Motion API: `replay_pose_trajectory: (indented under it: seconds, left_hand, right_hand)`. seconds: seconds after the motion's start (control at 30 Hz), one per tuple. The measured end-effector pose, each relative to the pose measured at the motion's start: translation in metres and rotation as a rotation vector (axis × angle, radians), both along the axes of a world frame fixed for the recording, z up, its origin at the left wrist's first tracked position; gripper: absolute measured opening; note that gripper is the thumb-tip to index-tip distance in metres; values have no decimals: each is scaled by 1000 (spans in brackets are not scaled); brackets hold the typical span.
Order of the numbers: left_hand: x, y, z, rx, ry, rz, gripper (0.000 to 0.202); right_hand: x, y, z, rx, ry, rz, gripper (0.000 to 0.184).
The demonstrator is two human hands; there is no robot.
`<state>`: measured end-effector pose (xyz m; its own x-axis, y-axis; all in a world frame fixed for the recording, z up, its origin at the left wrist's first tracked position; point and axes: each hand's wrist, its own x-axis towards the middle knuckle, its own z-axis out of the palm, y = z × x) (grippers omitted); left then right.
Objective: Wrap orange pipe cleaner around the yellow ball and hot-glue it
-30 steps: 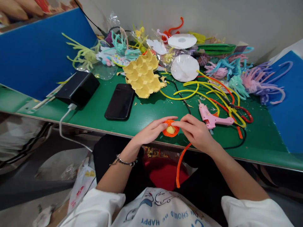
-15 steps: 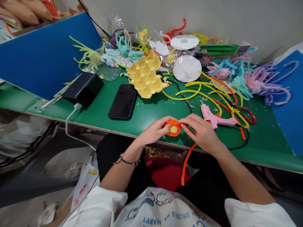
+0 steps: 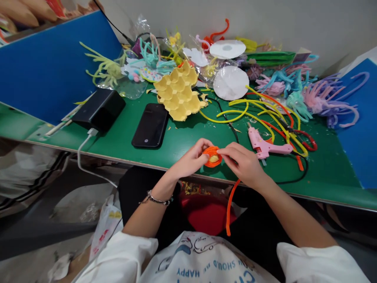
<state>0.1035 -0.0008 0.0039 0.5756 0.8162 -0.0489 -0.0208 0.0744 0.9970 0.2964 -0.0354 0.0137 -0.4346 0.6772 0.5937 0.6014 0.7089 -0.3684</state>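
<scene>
Between my hands, over the front edge of the green table, is a small round coil of orange pipe cleaner (image 3: 211, 162) with a pale yellow centre. My left hand (image 3: 193, 158) grips the coil from the left, thumb in front. My right hand (image 3: 240, 162) pinches the orange pipe cleaner at the coil's right side. Its loose tail (image 3: 229, 210) hangs below my right hand, past the table edge. A pink glue gun (image 3: 268, 146) lies just right of my right hand. Yellow pipe cleaners (image 3: 265, 108) are spread behind it, mixed with orange ones.
A black phone (image 3: 150, 125), a black box (image 3: 100, 108) with a white cable, and a yellow egg-carton piece (image 3: 177, 92) lie on the green table (image 3: 123, 151). White discs (image 3: 230, 83) and pipe-cleaner bundles crowd the back. Blue panels (image 3: 55, 65) stand at both sides.
The coil is tilted differently, showing more of its orange rim above the yellow centre. My hands keep hold of it. The whole view has shifted slightly.
</scene>
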Motion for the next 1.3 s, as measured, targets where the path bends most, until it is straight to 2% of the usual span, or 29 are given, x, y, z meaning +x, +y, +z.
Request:
replay_pose_trajectory:
  seconds: [0.13, 0.33, 0.5, 0.63, 0.8, 0.97, 1.17, 1.3]
  left_hand:
    - [-3, 0, -4, 2, 11, 7, 32]
    - [-7, 0, -5, 26, 4, -97, 50]
    - [-9, 0, -5, 92, 65, -102, 50]
    - [-9, -1, -8, 114, 17, -88, 47]
    - [-8, -1, -13, -66, -46, -47, 50]
    - [-5, 0, -14, -279, -150, -39, 58]
    - [-1, -1, -11, -359, -332, -65, 55]
    - [0, 0, -11, -362, -386, -110, 54]
  right_hand:
    - [-3, 0, -2, 36, 4, 4, 16]
    - [-6, -1, -1, 19, 41, 46, 19]
    - [-8, -1, -1, 32, 43, 48, 19]
    - [-7, -1, 1, 40, 30, 34, 17]
    - [-2, -1, 9, 31, 80, 25, 18]
    - [0, 0, 8, 16, 94, 11, 16]
    - [0, 1, 10, 10, 118, -21, 13]
    - [1, 2, 13, 26, 123, -35, 12]
